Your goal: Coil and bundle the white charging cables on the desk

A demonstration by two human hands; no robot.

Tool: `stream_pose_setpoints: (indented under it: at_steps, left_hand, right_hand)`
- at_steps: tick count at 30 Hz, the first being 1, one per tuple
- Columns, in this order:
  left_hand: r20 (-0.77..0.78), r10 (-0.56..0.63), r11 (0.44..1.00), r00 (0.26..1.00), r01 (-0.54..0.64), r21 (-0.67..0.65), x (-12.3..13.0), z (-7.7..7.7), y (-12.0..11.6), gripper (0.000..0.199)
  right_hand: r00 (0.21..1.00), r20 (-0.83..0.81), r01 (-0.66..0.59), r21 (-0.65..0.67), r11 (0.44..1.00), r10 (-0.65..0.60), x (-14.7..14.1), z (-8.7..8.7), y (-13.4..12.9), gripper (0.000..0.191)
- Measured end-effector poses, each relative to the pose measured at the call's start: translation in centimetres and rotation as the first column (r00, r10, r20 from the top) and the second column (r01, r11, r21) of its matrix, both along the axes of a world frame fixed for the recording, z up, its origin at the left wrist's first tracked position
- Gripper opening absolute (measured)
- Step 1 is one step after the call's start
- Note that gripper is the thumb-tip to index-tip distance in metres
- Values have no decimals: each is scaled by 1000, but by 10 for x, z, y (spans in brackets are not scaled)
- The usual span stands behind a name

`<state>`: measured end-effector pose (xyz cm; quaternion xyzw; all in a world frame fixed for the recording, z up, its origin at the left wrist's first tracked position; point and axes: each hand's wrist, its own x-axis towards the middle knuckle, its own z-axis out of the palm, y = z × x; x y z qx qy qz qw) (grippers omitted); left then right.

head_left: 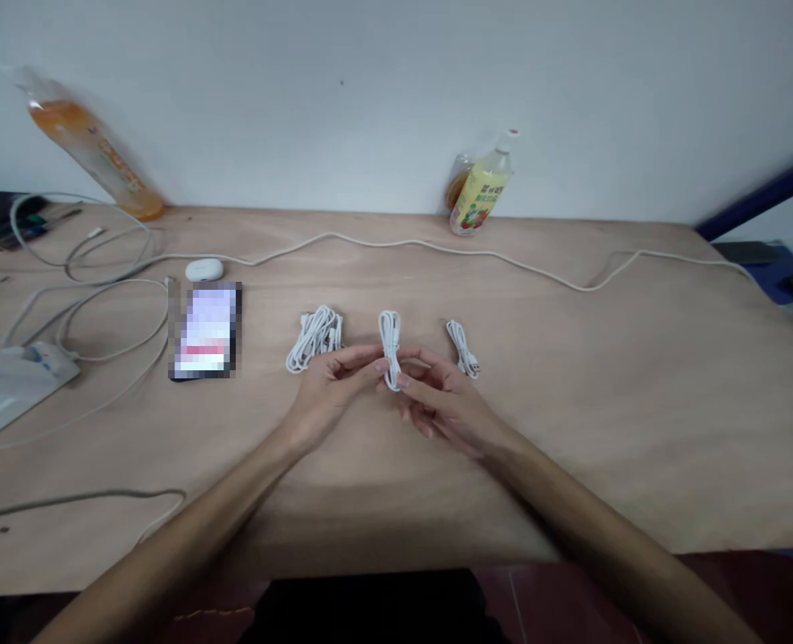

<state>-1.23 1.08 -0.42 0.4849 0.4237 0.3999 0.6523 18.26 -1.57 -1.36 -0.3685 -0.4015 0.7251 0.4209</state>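
Between both hands, over the middle of the table [603, 385], is a white charging cable [390, 335] folded into a narrow bundle. My left hand [329, 389] pinches its left side with thumb and fingers. From the right, my right hand [450, 394] grips the lower part of the same bundle. Just behind my left hand lies a pile of white cables [316, 335], partly covered by the fingers. One more bundled white cable [461, 347], with a USB plug at its near end, rests on the table beyond my right hand.
A phone [205, 331] and a white earbud case [204, 269] lie to the left, near loose cables [111, 282]. An orange drink bottle [94, 148] and a yellow-labelled bottle [482, 192] stand by the wall. A long white cord [423, 243] crosses the back.
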Motion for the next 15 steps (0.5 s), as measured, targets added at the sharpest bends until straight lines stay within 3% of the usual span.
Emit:
stream_pose_setpoints:
  at_steps: [5,11,13,15]
  left_hand:
    - [9,-63,998,998,63,-21,1,2,-3,29]
    - [58,-43,994,997,49,-99,2,-2,-3,20]
    - [116,-27,992,993,41,-120,2,-2,-2,20]
    - [176,-1,989,984,28,-148,2,-2,-1,21]
  right_hand:
    - [970,172,151,126,980,-172,-3,-1,0,42]
    - [888,354,199,279,940,-293,-9,-4,-7,40]
    - [800,461,177,431,885,-384,-7,2,-9,31]
    - [655,529,119,633,765,-540,-3,16,-14,26]
